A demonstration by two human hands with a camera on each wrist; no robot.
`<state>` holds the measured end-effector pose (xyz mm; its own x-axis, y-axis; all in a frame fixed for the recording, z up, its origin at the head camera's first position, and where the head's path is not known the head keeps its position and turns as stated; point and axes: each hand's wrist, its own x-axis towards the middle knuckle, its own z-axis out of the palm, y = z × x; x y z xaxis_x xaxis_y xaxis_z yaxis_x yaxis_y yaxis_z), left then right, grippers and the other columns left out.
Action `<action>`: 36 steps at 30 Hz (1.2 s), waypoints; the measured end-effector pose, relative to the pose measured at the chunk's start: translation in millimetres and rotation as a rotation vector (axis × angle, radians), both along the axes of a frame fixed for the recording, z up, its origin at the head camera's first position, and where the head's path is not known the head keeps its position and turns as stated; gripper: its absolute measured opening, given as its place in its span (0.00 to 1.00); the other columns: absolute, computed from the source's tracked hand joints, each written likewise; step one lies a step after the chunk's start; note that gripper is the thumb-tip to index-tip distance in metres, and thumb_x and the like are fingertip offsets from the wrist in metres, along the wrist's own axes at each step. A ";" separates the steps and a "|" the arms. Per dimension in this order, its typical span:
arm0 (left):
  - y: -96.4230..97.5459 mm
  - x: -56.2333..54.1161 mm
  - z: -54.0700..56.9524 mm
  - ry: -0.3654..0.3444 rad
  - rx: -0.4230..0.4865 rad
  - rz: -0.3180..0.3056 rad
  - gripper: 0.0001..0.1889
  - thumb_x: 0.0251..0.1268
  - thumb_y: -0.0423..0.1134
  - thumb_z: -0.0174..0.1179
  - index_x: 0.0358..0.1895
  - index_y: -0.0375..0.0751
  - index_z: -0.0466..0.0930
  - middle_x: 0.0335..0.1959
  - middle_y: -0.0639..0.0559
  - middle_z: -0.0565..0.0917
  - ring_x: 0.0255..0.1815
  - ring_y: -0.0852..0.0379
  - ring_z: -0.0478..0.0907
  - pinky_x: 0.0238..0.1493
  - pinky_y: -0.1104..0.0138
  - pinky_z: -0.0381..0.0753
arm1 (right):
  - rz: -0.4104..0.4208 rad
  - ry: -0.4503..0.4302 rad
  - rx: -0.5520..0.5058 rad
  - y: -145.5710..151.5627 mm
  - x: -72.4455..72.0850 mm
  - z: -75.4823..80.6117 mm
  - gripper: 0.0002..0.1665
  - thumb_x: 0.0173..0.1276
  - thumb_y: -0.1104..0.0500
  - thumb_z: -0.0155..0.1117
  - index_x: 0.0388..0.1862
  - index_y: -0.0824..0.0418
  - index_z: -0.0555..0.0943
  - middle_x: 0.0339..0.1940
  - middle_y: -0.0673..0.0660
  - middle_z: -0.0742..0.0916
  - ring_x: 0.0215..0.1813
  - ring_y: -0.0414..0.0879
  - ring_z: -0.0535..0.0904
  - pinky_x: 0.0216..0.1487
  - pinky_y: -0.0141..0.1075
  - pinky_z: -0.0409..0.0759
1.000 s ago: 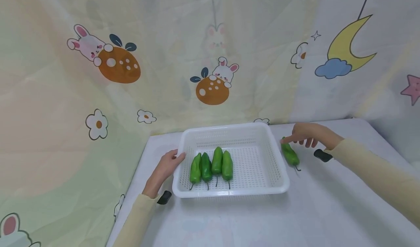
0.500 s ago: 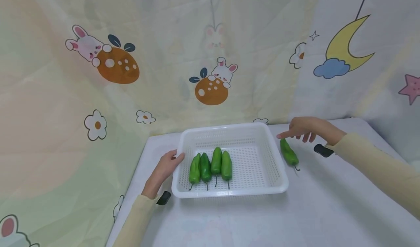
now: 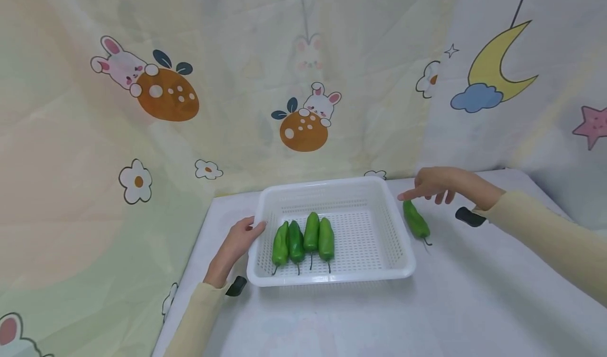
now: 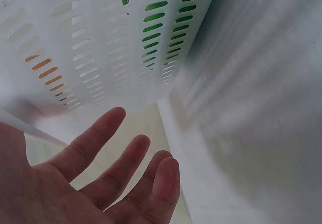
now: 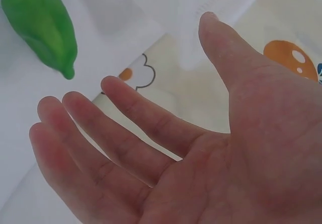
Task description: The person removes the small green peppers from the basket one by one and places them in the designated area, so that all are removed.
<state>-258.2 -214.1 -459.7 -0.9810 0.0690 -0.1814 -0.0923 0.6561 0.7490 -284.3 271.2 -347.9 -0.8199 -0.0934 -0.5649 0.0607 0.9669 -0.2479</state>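
Several green peppers (image 3: 311, 233) lie side by side in a white plastic basket (image 3: 370, 280), toward its left, stems pointing at me. My left hand (image 3: 237, 243) is at the basket's left rim, thumb near the top edge. In the left wrist view its loosely bent fingers (image 4: 85, 146) are apart from the slotted outer wall, and the thumb is hidden. One more green pepper (image 3: 415, 220) lies on the table just right of the basket. Above its far tip hovers my right hand (image 3: 436, 183), fingers spread and relaxed, palm holding nothing in the right wrist view.
A white cloth covers the table (image 3: 332, 320). Behind and to the left hangs a printed curtain (image 3: 227, 109) with rabbits and flowers. Dark devices (image 3: 470, 216) sit at both wrists.
My right hand has lifted slightly and shifted back from the loose pepper, whose tip shows more fully now. The left hand stays at the basket rim.
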 end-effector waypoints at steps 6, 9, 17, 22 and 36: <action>-1.1 -0.2 -1.2 0.002 0.015 -0.004 0.29 0.74 0.58 0.53 0.68 0.43 0.73 0.52 0.41 0.85 0.42 0.54 0.86 0.40 0.60 0.90 | 0.026 0.012 0.000 -7.5 0.3 10.0 0.57 0.60 0.24 0.62 0.62 0.74 0.74 0.53 0.72 0.84 0.46 0.59 0.85 0.42 0.49 0.89; -0.7 -0.5 -1.6 0.000 0.022 -0.003 0.29 0.74 0.58 0.53 0.68 0.43 0.74 0.52 0.41 0.85 0.42 0.53 0.86 0.39 0.60 0.90 | 0.038 0.021 -0.001 -11.8 0.7 13.4 0.55 0.61 0.25 0.61 0.61 0.74 0.75 0.51 0.71 0.84 0.46 0.58 0.85 0.41 0.49 0.89; -1.7 -0.1 -3.1 0.000 0.031 0.005 0.28 0.74 0.57 0.53 0.68 0.44 0.74 0.51 0.41 0.86 0.41 0.53 0.87 0.38 0.60 0.90 | 0.082 0.066 -0.004 -29.3 4.1 22.4 0.56 0.55 0.21 0.63 0.57 0.70 0.78 0.47 0.66 0.85 0.43 0.56 0.84 0.40 0.47 0.89; -1.6 -0.3 -4.4 0.000 0.041 0.002 0.28 0.74 0.57 0.53 0.68 0.43 0.74 0.50 0.41 0.87 0.40 0.53 0.87 0.38 0.60 0.90 | 0.112 0.088 0.019 -42.7 5.8 27.7 0.54 0.57 0.22 0.63 0.57 0.70 0.79 0.49 0.65 0.85 0.42 0.55 0.84 0.38 0.45 0.89; -1.7 -0.8 -3.5 0.002 0.041 -0.006 0.29 0.74 0.58 0.52 0.68 0.44 0.73 0.50 0.41 0.87 0.40 0.53 0.87 0.37 0.60 0.90 | 0.160 0.139 0.025 -84.9 10.0 38.7 0.43 0.60 0.27 0.66 0.52 0.65 0.82 0.51 0.63 0.85 0.44 0.55 0.84 0.35 0.41 0.89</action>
